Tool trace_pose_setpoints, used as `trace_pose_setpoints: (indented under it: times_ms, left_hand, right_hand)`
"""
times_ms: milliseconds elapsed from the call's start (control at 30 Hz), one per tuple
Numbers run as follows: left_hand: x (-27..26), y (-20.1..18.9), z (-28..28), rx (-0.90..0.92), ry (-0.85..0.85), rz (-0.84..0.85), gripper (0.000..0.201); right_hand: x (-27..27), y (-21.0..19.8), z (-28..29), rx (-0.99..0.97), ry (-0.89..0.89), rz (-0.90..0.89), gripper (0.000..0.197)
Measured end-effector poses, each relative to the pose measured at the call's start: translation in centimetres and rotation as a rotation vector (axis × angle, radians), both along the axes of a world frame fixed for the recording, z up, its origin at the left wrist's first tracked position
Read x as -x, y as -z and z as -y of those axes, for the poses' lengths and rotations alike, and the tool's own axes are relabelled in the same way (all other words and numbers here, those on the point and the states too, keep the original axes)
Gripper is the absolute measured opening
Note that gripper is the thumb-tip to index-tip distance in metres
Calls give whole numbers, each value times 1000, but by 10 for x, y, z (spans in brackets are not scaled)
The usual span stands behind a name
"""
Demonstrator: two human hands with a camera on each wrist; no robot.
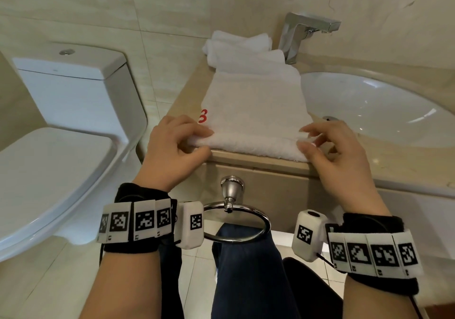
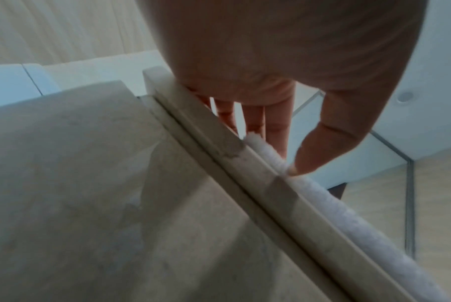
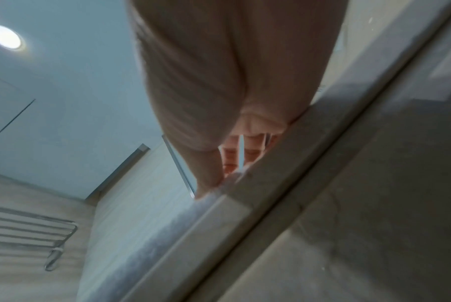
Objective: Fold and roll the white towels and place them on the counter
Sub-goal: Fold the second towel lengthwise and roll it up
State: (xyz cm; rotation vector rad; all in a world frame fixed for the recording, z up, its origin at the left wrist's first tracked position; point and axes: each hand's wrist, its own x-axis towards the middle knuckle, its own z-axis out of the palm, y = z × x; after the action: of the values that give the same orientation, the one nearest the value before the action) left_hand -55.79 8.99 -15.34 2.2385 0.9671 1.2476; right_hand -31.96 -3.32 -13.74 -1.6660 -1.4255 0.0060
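Observation:
A white towel with a red "3" lies folded lengthwise on the beige counter, its near end curled into a small roll at the counter's front edge. My left hand pinches the roll's left end between thumb and fingers. My right hand pinches its right end the same way. In the left wrist view the thumb presses the white towel roll along the counter edge. The right wrist view shows fingers on the towel roll. Two rolled white towels lie at the back by the wall.
A white sink basin sits right of the towel, with a chrome faucet behind it. A toilet stands to the left. A chrome towel ring hangs on the cabinet front below the counter.

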Motion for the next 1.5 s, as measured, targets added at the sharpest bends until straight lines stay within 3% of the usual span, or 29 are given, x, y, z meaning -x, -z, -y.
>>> trace_pose_setpoints:
  times_ms: [67, 333, 600, 800, 1067, 1200, 1400, 1500]
  left_hand:
    - [2, 1, 0, -29, 10, -35, 34]
    - [2, 6, -3, -27, -16, -104, 44]
    - [9, 4, -3, 54, 24, -6, 24]
    - [6, -4, 2, 254, 20, 241, 27]
    - [-7, -12, 13, 327, 146, 393, 17]
    - [-18, -12, 9, 270, 48, 368, 17]
    - [-31, -15, 6, 274, -148, 302, 17]
    - [-33, -16, 1, 307, -170, 277, 21]
  right_hand:
    - [1, 2, 0, -25, 9, 43, 3]
    - [3, 7, 2, 70, -14, 150, 40]
    - [0, 10, -1, 59, 23, 223, 44]
    - [1, -1, -2, 90, 51, -45, 18]
    - [-4, -10, -7, 171, 117, -151, 15]
    - [-6, -12, -11, 171, 130, -220, 10]
    - [-3, -14, -16, 185, 141, -224, 29]
    - [-4, -14, -20, 205, 165, -138, 35]
